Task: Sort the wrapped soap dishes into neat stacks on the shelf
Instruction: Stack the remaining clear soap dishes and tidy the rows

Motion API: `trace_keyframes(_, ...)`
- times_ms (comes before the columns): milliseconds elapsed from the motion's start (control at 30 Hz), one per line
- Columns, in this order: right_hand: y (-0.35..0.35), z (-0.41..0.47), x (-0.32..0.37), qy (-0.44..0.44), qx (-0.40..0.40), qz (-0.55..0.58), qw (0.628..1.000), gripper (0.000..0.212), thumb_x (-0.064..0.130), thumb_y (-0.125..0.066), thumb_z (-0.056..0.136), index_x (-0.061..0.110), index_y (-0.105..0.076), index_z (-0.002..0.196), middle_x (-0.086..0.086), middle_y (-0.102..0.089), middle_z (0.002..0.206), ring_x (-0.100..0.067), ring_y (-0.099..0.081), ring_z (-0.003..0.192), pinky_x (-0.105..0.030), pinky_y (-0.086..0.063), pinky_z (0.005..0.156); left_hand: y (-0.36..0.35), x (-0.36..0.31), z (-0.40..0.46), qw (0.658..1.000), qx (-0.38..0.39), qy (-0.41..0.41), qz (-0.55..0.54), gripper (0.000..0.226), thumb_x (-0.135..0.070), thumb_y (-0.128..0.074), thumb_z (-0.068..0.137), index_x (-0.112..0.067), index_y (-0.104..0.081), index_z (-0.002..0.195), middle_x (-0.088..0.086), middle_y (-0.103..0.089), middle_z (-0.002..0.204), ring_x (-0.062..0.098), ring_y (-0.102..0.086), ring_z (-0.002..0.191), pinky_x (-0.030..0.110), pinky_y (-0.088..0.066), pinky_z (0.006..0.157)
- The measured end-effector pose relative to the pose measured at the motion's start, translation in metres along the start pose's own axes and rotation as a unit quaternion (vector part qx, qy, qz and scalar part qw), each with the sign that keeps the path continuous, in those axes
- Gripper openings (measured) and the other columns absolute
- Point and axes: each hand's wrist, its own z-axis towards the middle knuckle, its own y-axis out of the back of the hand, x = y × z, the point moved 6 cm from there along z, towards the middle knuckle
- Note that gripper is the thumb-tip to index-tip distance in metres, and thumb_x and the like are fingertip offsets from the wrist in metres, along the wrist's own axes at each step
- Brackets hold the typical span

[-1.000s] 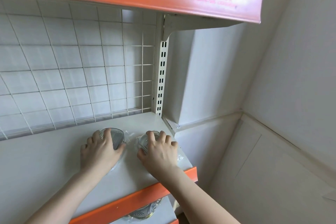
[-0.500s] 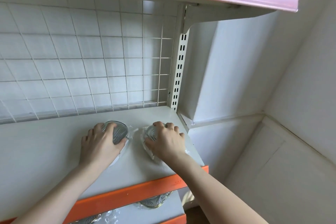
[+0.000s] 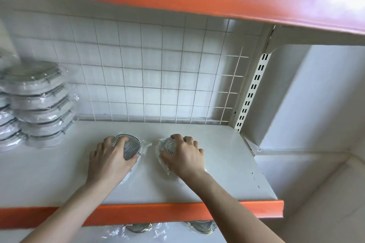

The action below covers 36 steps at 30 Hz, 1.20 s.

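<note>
Plastic-wrapped soap dishes (image 3: pixel 132 147) under curled hands (image 3: pixel 110 161)

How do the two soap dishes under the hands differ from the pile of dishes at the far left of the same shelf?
The two soap dishes, one under the left hand at and one under the right hand at, lie singly on the shelf; the pile is several dishes high. The two look clear and ribbed; the piled ones look white with dark rims. Each of the two is gripped; the pile is untouched. All are in clear wrap.

We see a white wire grid (image 3: pixel 158 77) at the far back and a slotted upright (image 3: pixel 252 89) to its right.
</note>
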Motion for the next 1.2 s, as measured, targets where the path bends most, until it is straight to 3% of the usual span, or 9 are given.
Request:
trace_keyframes(400, -0.049, -0.003, 0.103, 0.028, 0.018, -0.008, 0.999, 0.058, 0.060, -0.050, 0.083, 0.032, -0.042, 0.133, -0.005, -0.047, 0.132, -0.028, -0.043, 0.123, -0.041, -0.037, 0.098, 0.031, 0.115, 0.006, 0.999, 0.018, 0.043, 0.001, 0.053, -0.047, -0.077, 0.065, -0.021, -0.063, 0.108, 0.012, -0.061, 0.104, 0.038, -0.057, 0.097, 0.045, -0.045, 0.083)
trace_keyframes(667, -0.076, 0.001, 0.157, 0.036, 0.015, -0.006, 0.999, 0.058, 0.059, -0.051, 0.084, 0.032, -0.041, 0.134, -0.005, -0.046, 0.134, -0.027, -0.042, 0.124, -0.041, -0.037, 0.098, 0.051, 0.166, 0.015, 0.998, 0.032, 0.049, -0.003, 0.053, -0.052, -0.072, 0.069, -0.025, -0.059, 0.113, 0.009, -0.058, 0.114, 0.035, -0.054, 0.105, 0.042, -0.040, 0.088)
trace_keyframes(1067, -0.107, 0.001, 0.200, 0.049, -0.010, -0.030, 0.998, 0.057, 0.061, -0.049, 0.084, 0.032, -0.042, 0.133, -0.004, -0.045, 0.134, -0.027, -0.041, 0.124, -0.040, -0.033, 0.097, 0.061, 0.187, 0.016, 0.998, 0.054, 0.005, -0.011, 0.051, -0.056, -0.064, 0.073, -0.029, -0.055, 0.116, 0.002, -0.055, 0.117, 0.029, -0.050, 0.110, 0.039, -0.039, 0.091)
trace_keyframes(1200, -0.110, 0.000, 0.200, 0.065, -0.036, -0.050, 0.996, 0.055, 0.061, -0.043, 0.087, 0.031, -0.043, 0.133, -0.005, -0.046, 0.134, -0.027, -0.042, 0.124, -0.040, -0.032, 0.098, 0.060, 0.190, 0.012, 0.999, 0.051, 0.004, -0.017, 0.065, -0.069, -0.042, 0.065, -0.030, -0.057, 0.114, 0.000, -0.056, 0.115, 0.028, -0.052, 0.108, 0.039, -0.041, 0.090)
